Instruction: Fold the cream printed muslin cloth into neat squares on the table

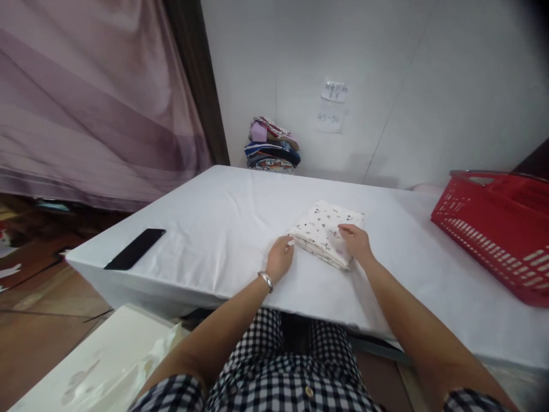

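A folded white cloth with small dark prints (322, 226) lies on the white-covered table (223, 217). My left hand (279, 257) touches the cloth's near-left edge, its fingers pinching the layered edge. A silver bracelet sits on that wrist. My right hand (355, 240) rests flat on top of the cloth's near-right part, pressing it down.
A black phone (135, 248) lies near the table's left edge. A red plastic basket (497, 229) stands at the right. A stack of folded coloured cloths (272, 146) sits at the far side against the wall. A white box (98, 366) is low at the left.
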Demonstrator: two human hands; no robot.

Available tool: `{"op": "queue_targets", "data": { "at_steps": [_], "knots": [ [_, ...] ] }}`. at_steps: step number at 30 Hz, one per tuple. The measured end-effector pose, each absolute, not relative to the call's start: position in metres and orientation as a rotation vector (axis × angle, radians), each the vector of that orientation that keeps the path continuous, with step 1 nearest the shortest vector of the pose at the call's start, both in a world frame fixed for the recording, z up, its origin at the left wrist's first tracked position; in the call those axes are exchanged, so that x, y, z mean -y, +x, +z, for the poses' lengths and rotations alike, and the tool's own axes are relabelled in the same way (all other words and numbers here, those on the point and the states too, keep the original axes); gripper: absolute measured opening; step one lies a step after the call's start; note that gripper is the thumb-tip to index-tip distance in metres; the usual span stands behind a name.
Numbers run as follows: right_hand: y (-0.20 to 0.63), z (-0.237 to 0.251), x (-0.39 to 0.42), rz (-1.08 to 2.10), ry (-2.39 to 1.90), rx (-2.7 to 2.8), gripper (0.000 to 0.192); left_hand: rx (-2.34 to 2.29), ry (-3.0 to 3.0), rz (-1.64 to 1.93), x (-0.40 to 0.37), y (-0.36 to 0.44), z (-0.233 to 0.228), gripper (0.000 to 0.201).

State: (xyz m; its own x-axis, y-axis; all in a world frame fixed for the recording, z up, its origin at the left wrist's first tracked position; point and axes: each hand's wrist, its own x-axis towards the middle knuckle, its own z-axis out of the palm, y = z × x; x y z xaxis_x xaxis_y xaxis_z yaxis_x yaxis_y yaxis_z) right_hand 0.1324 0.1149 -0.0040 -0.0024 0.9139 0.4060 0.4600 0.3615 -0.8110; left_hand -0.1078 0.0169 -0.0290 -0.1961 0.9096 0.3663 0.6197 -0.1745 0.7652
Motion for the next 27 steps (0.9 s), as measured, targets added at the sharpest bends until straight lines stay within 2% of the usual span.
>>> {"op": "queue_targets", "data": {
  "at_steps": [5, 12, 27],
  "knots": [
    [0.126, -0.02, -0.059, 0.39, -1.12, 1.896, 0.02, -1.792, 2.107, 1.372, -0.052, -0.128, -0.028, 0.028],
    [0.128, -0.038, -0.05, -0.041, -1.048, 2.112, 0.02, -1.806, 2.303, 1.159, -0.07, -0.12, -0.035, 0.028],
    [0.128, -0.034, -0.047, -0.22, -1.125, 2.147, 0.025, -1.792, 2.54, 0.94, -0.066, -0.121, -0.025, 0.031]
  ]
}}
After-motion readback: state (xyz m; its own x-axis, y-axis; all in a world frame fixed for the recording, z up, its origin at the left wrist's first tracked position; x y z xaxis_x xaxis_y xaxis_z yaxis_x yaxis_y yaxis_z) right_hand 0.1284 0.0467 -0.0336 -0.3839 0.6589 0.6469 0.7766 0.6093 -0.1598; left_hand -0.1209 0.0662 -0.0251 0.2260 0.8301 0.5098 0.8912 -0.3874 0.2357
